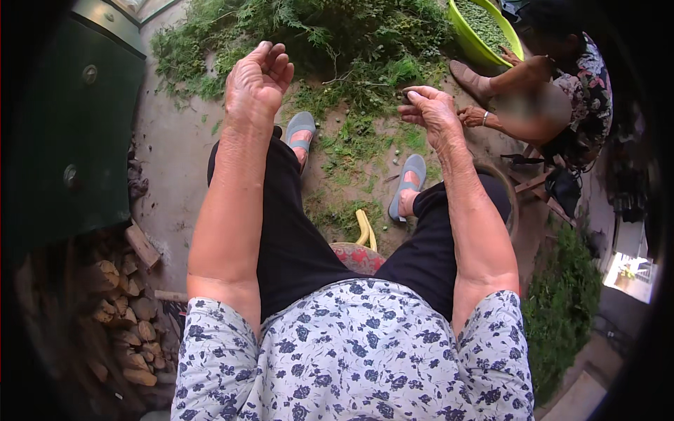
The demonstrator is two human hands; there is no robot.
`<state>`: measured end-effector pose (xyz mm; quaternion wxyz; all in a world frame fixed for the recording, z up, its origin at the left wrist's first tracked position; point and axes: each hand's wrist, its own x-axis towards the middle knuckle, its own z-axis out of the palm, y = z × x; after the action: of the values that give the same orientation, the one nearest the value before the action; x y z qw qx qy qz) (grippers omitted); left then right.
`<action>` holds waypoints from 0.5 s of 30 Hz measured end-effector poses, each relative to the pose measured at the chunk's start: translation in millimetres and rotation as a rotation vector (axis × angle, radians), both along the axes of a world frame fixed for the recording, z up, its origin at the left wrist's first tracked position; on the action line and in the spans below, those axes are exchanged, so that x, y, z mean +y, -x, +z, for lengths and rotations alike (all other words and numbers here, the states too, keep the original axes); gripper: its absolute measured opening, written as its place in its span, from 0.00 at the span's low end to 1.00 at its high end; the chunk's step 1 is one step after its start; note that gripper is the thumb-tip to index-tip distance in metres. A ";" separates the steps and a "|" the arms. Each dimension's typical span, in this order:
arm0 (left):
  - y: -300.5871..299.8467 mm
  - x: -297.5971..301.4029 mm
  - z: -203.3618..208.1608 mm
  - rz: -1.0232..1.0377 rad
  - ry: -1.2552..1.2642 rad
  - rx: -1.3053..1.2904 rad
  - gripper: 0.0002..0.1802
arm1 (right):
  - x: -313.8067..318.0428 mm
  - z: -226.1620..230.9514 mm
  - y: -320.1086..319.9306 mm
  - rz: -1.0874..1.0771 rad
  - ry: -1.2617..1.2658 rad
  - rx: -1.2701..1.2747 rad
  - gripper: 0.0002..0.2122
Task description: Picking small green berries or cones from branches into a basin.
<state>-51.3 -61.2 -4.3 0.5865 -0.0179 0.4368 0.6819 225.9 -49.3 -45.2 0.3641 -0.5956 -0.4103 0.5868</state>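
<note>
My left hand point(258, 81) is raised above the left shoe, palm partly showing. Its fingers are loosely curled, and nothing shows in the palm. My right hand point(432, 112) hovers over the ground to the right, thumb and fingers drawn together. The fingertips look dark; whether something small sits between them I cannot make out. Ahead of both hands lies a big heap of green conifer branches point(302, 35), carrying small pale-green cones. Loose green sprigs point(358, 140) and a few round cones are scattered on the ground between my feet.
At the right, a seated person point(590, 91) reaches to a yellow-green basin point(463, 31) full of small green cones. A dark green metal cabinet point(77, 133) stands left, with split firewood point(126, 316) below. More greenery point(562, 302) lies at right. My seat has yellow tubing point(365, 228).
</note>
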 end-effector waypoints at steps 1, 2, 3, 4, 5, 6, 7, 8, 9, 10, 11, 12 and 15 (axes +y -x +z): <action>-4.6 6.0 2.1 -0.047 -0.044 0.024 0.04 | -0.8 -6.8 3.7 0.005 0.004 0.003 0.10; -9.8 12.4 2.3 -0.060 -0.032 0.052 0.05 | -2.7 -15.3 6.2 0.023 0.030 0.022 0.10; -13.7 18.0 2.3 -0.053 -0.037 0.059 0.05 | -2.3 -23.3 10.9 0.044 0.048 0.046 0.10; -18.7 24.3 1.1 -0.115 -0.019 0.071 0.05 | -4.8 -28.6 15.2 0.041 0.070 0.040 0.10; -24.0 31.6 0.9 -0.177 -0.003 0.082 0.06 | -4.9 -37.8 18.9 0.047 0.077 0.033 0.10; -29.0 35.9 4.4 -0.187 -0.002 0.119 0.06 | -7.2 -46.3 24.7 0.087 0.097 0.001 0.10; -30.6 41.7 3.4 -0.201 -0.015 0.127 0.06 | -9.8 -55.2 31.1 0.126 0.116 -0.033 0.09; -31.5 47.1 2.9 -0.189 -0.020 0.124 0.07 | -13.0 -65.1 38.8 0.161 0.153 -0.030 0.09; -33.4 51.6 0.9 -0.181 -0.024 0.116 0.07 | -16.3 -75.9 44.9 0.192 0.193 -0.033 0.10; -35.3 54.1 0.2 -0.182 -0.029 0.116 0.07 | -18.0 -83.8 50.7 0.190 0.242 -0.009 0.09; -36.5 54.4 -0.5 -0.135 -0.004 0.121 0.07 | -17.3 -93.5 56.7 0.189 0.292 0.016 0.09; -35.0 53.3 -0.3 -0.083 0.022 0.130 0.07 | -13.9 -110.5 63.4 0.178 0.344 0.078 0.10; -35.4 58.7 11.2 -0.100 -0.045 0.120 0.08 | 3.8 -146.3 75.7 -0.040 0.480 0.368 0.14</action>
<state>-15.9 -2.6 6.9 0.5926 0.0580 0.4562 0.6613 150.2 -45.4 -191.5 0.2924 -0.5563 -0.1753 0.7578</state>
